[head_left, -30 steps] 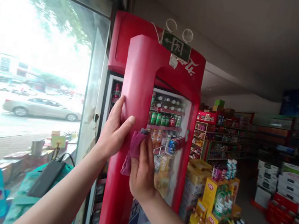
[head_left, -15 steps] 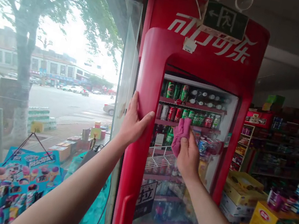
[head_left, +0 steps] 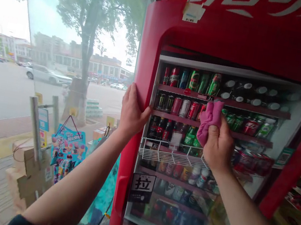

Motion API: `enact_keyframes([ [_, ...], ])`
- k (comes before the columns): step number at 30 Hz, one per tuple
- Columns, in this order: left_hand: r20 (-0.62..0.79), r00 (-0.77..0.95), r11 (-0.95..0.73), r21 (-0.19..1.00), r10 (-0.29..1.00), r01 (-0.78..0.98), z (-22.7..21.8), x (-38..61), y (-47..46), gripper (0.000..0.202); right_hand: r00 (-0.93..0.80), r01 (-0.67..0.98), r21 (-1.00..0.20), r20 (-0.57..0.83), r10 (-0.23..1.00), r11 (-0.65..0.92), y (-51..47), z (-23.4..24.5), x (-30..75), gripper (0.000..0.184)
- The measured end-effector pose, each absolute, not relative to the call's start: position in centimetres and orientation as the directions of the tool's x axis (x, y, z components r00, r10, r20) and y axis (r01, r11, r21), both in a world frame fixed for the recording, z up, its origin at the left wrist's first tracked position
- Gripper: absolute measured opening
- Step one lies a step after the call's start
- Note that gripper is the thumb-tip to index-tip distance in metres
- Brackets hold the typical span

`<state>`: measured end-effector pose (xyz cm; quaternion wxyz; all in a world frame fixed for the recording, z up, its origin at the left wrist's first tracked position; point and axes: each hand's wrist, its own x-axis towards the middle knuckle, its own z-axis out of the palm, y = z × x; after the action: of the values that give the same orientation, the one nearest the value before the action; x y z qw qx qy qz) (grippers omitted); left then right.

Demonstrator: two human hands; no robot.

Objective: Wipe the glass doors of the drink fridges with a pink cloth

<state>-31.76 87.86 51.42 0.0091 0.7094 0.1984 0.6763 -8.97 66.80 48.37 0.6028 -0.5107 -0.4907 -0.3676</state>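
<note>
Plainly, your right hand (head_left: 220, 146), right of centre, clasps the pink cloth (head_left: 209, 125) between thumb and fingers, in front of the glass; whether the cloth touches it, you can't tell. Your left hand (head_left: 133, 113), at centre, lies on the edge of the red door (head_left: 130, 153), thumb spread; whether it grips can't be told. Behind the glass, cans (head_left: 185, 108) line the shelves. Farther off, upper left, stand a tree (head_left: 91, 42) and, beyond, a white car (head_left: 48, 74).
</note>
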Motion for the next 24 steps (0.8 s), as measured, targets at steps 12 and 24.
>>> enact_keyframes([
  [12,0.947,0.036,-0.875,0.279,0.318,0.395,51.0,-28.8,91.5,0.093,0.054,0.972,-0.065,0.997,0.056,0.224,69.7,48.2,-4.7,0.057],
  [24,0.953,0.212,-0.907,0.118,0.218,0.405,48.9,-26.6,95.2,0.083,-0.139,0.980,0.133,0.990,0.033,0.147,75.7,51.2,-0.2,0.059],
])
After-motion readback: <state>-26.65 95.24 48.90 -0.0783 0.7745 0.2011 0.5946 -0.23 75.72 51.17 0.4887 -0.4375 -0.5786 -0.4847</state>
